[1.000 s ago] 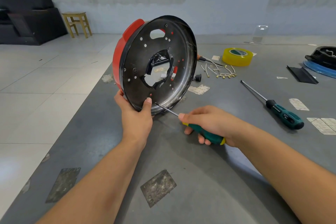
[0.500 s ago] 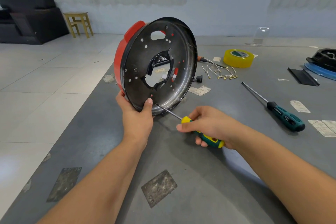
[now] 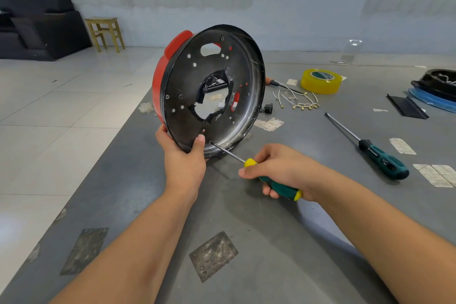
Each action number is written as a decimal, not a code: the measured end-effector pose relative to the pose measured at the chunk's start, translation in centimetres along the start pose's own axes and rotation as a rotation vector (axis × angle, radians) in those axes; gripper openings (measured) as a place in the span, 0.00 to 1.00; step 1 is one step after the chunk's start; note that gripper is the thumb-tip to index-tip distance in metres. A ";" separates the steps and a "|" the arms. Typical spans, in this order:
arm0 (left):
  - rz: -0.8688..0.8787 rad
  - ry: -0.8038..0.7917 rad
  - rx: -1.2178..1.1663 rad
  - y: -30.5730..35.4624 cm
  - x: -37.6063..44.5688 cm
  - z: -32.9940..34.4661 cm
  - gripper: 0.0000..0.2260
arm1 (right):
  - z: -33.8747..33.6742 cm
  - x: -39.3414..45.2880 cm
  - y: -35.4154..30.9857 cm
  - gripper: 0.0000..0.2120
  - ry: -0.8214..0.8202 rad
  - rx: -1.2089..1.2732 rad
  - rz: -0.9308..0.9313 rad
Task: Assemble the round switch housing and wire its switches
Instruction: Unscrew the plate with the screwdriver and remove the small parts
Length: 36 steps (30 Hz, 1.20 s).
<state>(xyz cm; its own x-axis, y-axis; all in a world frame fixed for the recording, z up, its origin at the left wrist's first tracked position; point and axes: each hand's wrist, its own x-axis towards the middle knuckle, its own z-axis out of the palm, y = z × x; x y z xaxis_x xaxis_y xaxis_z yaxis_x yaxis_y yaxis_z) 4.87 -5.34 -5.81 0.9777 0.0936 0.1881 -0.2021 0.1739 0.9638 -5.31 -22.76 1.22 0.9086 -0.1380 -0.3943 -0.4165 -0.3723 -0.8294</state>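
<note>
The round housing (image 3: 187, 86), a black metal disc with a red plastic shell behind it, stands on edge on the grey table (image 3: 246, 217). My left hand (image 3: 183, 158) grips its lower rim, thumb pressed on the black face. My right hand (image 3: 283, 170) holds a green-and-yellow screwdriver (image 3: 278, 186); its tip sits at a hole near the disc's bottom edge, just right of my thumb. Several short wires with brass terminals (image 3: 299, 102) lie on the table behind the housing.
A second green screwdriver (image 3: 370, 148) lies to the right. A yellow tape roll (image 3: 320, 80), a small black part (image 3: 268, 108), a flat black strip (image 3: 404, 106) and a black-and-blue housing (image 3: 436, 89) sit further back. The table's left edge drops to a tiled floor.
My right hand has shifted its hold on the screwdriver handle, showing more of the yellow collar. The housing and my left hand stay where they were.
</note>
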 end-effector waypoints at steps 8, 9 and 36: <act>0.017 0.031 0.051 -0.8 0.3 -0.1 0.24 | 0.8 0.0 0.9 0.18 0.440 -0.837 -0.281; 0.015 0.032 0.049 -0.8 0.3 -0.1 0.24 | 1.0 -0.1 1.0 0.18 0.466 -0.869 -0.306; -0.062 0.216 -0.175 0.5 1.0 0.4 0.24 | -1.3 -0.7 -0.9 0.10 -0.165 1.111 -0.407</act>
<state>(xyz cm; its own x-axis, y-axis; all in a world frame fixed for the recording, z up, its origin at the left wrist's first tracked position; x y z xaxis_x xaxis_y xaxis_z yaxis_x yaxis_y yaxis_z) 5.73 -5.54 -5.03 0.9572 0.2814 0.0674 -0.1680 0.3509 0.9212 -5.55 -23.48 2.81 0.9990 -0.0438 -0.0021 0.0267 0.6472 -0.7618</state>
